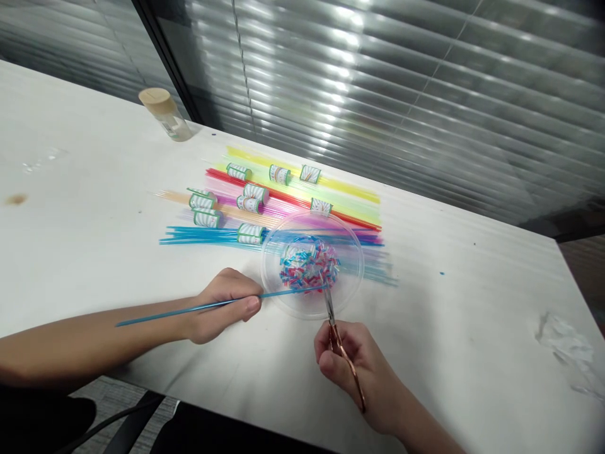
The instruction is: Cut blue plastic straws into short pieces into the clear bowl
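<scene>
Clear bowl (347, 290) taken as landmark. Inside it, a heap of short cut pieces (309, 265), mostly blue, red and whitish. Left hand (225, 296) just outside the bowl's left edge, thumb and fingers pinched closed on a slim blue straw (184, 311). Straw's long axis runs roughly sideways, climbing slightly to the right: tail lies back along the wrist, well left of the bowl; the other end passes over the near part of the bowl, above the heap's near edge. Right hand (366, 372) on the near side of the bowl, a little right of its middle, fingers curled tight round the handles of copper-coloured scissors (330, 312). Blades point away from the person, over the bowl, and come at the straw's right end nearly crosswise; whether they touch it, or how wide they stand, cannot be told. Left hand is the nearer to the straw, being on it; right hand reaches its end only by way of the blades. Beyond the bowl, and partly seen through it, coloured straw bundles (201, 235) with paper bands (250, 233) lie side by side. Far left of the bowl, a lidded jar (165, 113); well right, crumpled clear wrapping (564, 340).
</scene>
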`<state>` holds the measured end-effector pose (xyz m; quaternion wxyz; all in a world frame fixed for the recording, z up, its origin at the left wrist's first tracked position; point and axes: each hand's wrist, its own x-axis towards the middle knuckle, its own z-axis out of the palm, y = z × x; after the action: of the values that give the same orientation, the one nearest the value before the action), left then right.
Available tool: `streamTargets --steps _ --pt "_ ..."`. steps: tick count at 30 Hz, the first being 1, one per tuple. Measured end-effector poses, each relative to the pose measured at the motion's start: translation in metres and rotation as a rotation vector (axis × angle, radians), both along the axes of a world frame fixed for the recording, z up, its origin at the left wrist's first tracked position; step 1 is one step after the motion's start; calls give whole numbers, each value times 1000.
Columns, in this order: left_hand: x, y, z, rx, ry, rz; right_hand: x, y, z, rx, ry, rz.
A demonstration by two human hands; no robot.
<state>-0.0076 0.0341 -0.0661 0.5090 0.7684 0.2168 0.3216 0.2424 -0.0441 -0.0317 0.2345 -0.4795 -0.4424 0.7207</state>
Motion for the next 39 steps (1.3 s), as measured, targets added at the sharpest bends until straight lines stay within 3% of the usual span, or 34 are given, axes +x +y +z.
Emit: streamTargets --steps 10,18,27,39 --pt "-1 1 3 -24 106 -78 -2 3 -3 -46 -2 -36" --pt "1 -1 3 -43 53 -15 -1 1 -9 -41 -36 -77" --pt "2 -1 5 -46 72 -29 -2 4 4 -26 -27 36" --pt "2 0 4 -56 101 -67 -4 1 -8 -52 9 -79"
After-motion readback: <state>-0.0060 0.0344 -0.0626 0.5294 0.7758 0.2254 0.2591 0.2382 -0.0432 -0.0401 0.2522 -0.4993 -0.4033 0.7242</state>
